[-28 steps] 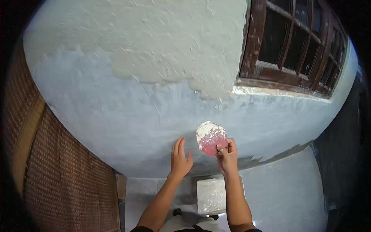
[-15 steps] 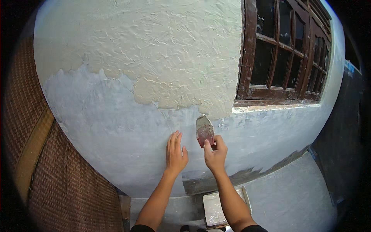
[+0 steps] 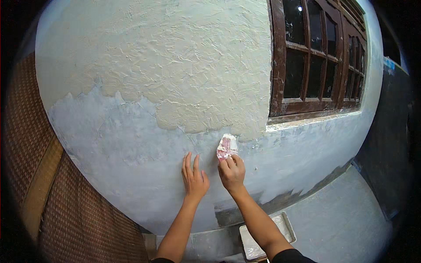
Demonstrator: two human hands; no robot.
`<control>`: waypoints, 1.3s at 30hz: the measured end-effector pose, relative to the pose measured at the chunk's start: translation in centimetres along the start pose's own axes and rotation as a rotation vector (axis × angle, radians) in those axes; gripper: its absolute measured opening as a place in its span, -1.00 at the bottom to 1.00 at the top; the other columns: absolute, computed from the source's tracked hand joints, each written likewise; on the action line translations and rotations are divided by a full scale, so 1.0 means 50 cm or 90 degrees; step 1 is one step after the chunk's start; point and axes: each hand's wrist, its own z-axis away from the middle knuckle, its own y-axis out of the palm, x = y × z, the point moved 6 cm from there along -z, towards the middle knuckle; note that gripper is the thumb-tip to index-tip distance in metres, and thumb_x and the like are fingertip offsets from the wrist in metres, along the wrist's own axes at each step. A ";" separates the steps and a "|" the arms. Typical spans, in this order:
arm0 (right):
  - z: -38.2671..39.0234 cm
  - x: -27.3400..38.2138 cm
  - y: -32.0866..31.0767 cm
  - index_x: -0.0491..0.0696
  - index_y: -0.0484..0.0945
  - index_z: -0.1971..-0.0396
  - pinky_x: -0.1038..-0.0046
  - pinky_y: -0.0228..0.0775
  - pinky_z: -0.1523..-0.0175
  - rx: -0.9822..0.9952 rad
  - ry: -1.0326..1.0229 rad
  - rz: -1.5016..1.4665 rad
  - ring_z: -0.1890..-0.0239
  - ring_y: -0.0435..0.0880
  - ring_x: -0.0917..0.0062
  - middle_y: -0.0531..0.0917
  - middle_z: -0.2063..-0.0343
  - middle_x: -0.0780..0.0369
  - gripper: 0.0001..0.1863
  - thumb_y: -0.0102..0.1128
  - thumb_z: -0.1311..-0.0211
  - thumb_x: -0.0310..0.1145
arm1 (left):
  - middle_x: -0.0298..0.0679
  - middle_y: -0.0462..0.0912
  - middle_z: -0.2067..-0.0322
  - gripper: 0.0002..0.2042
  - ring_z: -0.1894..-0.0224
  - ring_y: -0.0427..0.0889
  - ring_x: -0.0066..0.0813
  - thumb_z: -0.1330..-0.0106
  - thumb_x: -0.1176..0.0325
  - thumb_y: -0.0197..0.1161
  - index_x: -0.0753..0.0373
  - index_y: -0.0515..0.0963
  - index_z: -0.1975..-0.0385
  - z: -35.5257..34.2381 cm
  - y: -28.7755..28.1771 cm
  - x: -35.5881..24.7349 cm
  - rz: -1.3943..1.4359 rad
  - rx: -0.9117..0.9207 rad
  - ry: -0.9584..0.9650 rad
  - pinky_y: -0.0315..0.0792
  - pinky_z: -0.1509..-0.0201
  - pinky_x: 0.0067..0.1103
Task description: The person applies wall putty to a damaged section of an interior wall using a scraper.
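My right hand (image 3: 231,172) grips a pinkish scraper (image 3: 226,147) by its lower end, with white paste smeared over its face. The scraper points up, its tip close to the ragged lower edge of a cream textured coat (image 3: 197,74) on the wall. Whether the tip touches the wall I cannot tell. To the left, my left hand (image 3: 193,177) is open, fingers spread against or just off the smooth grey-blue lower wall (image 3: 131,162). Nothing is in it.
A brown wooden window (image 3: 315,61) with dark panes is at the upper right, above a pale sill edge. Woven brown panels (image 3: 83,210) with a wooden strip (image 3: 41,184) run along the left. A white-smeared tray (image 3: 287,228) sits on the grey floor (image 3: 337,219) below my right forearm.
The scraper has turned in my right hand's grip, now showing its paste-smeared face, and has shifted slightly left. My left hand's fingers have spread wider. The whole view has shifted a little.
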 end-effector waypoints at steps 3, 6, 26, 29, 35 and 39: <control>0.005 -0.003 0.033 -0.02 0.34 0.67 0.35 0.29 0.41 0.018 -0.006 0.033 0.40 0.47 0.33 0.39 0.61 0.24 -0.80 0.23 0.19 -0.50 | 0.10 0.09 -0.24 -0.36 -0.30 0.07 0.11 0.01 0.59 0.11 0.31 0.18 -0.20 0.005 0.001 0.014 -0.007 -0.001 -0.002 -0.02 -0.33 -0.15; 0.011 0.000 0.067 0.00 0.35 0.67 0.35 0.27 0.41 0.037 0.008 0.053 0.40 0.46 0.35 0.40 0.61 0.26 -0.83 0.20 0.18 -0.47 | 0.11 0.09 -0.24 -0.35 -0.29 0.06 0.12 0.01 0.58 0.11 0.31 0.17 -0.20 0.009 0.005 0.027 -0.012 0.000 -0.004 -0.02 -0.33 -0.14; 0.062 -0.046 0.195 0.00 0.41 0.53 0.37 0.28 0.20 0.205 0.047 0.184 0.31 0.46 0.38 0.44 0.50 0.24 -0.92 0.09 0.06 -0.37 | 0.08 0.06 -0.21 -0.35 -0.29 0.02 0.14 0.00 0.52 0.12 0.31 0.18 -0.22 0.016 0.091 0.100 -0.069 -0.036 -0.014 -0.03 -0.32 -0.09; 0.079 -0.047 0.190 -0.01 0.42 0.51 0.36 0.29 0.21 0.233 0.035 0.163 0.31 0.46 0.38 0.44 0.50 0.23 -0.91 0.09 0.06 -0.37 | 0.08 0.06 -0.21 -0.34 -0.28 0.02 0.15 0.00 0.52 0.12 0.31 0.18 -0.22 0.009 0.102 0.088 -0.049 -0.034 -0.010 -0.03 -0.32 -0.08; 0.099 -0.039 0.095 -0.07 0.41 0.47 0.34 0.32 0.31 0.244 0.010 0.023 0.36 0.47 0.31 0.44 0.49 0.21 -0.86 0.13 0.12 -0.49 | 0.08 0.06 -0.22 -0.33 -0.30 0.01 0.15 0.01 0.50 0.14 0.32 0.17 -0.22 -0.004 0.117 0.073 -0.017 -0.057 -0.009 -0.08 -0.34 -0.06; 0.017 -0.068 -0.002 -0.10 0.38 0.47 0.26 0.33 0.32 0.176 0.080 -0.127 0.37 0.47 0.23 0.45 0.49 0.17 -0.80 0.13 0.18 -0.62 | 0.15 -0.08 -0.29 -0.22 -0.36 -0.16 0.19 0.03 0.46 0.20 0.40 0.01 -0.27 -0.022 0.137 0.059 -0.021 -0.034 -0.025 -0.23 -0.36 -0.04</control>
